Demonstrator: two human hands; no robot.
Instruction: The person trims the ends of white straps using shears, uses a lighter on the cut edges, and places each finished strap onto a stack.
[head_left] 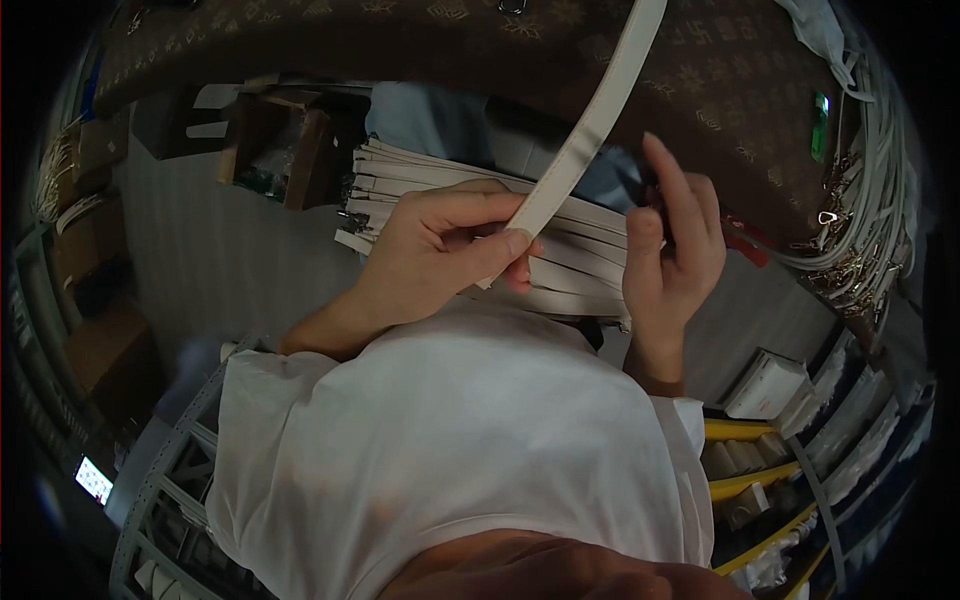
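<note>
A long cream strap [590, 125] with stitched edges runs from the top of the view down to my left hand [440, 245], which pinches its lower end between thumb and fingers. To the right of the strap, my right hand [680, 240] is raised with its fingers apart and nothing held in them. Below and behind both hands lies a stack of similar cream straps [580, 255], partly hidden by my left hand. Metal hardware shows at the stack's left end.
A brown patterned cloth [420, 40] covers the surface ahead. Many straps with metal clasps [860, 240] hang at the right. A cardboard box [315, 155] stands at the left. Shelving with yellow edges [755, 480] is at the lower right, and a metal rack [150, 500] at the lower left.
</note>
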